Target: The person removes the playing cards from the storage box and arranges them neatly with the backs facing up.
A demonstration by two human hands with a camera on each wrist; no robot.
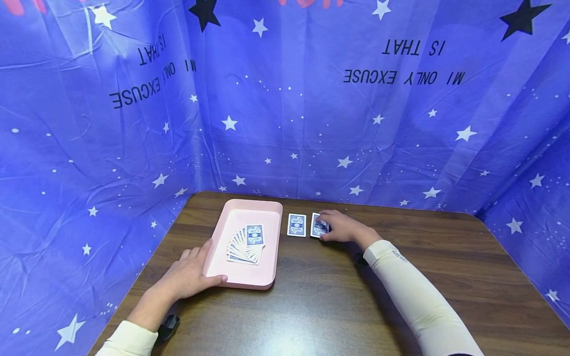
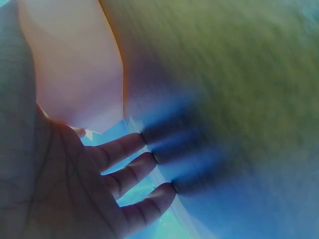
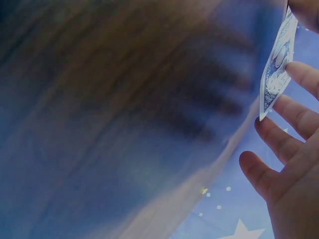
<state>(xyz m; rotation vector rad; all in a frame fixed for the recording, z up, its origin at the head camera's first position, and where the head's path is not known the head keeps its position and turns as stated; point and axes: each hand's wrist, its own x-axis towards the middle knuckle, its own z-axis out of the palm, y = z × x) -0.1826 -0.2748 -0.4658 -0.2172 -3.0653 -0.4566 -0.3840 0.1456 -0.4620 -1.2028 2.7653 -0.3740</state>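
A playing card [image 1: 319, 226], with a blue patterned back, lies face down on the table under my right hand [image 1: 340, 226], which grips its edges between thumb and fingers. In the right wrist view the same card [image 3: 277, 64] shows edge-on beside the fingertips [image 3: 266, 127]. My left hand [image 1: 189, 272] rests against the near left corner of a pink tray [image 1: 277, 247]. Its thumb lies at the near rim and the other fingers spread along the outer side. In the left wrist view three fingertips [image 2: 164, 191] touch the table beside the tray wall [image 2: 82, 64].
Inside the tray is a fan of cards [image 1: 242, 249], with a face-down card [image 1: 255, 234] over its upper end. Another face-down card [image 1: 296, 225] lies between the tray and my right hand. A blue star-printed curtain [image 1: 294, 133] stands round the brown wooden table [image 1: 320, 296].
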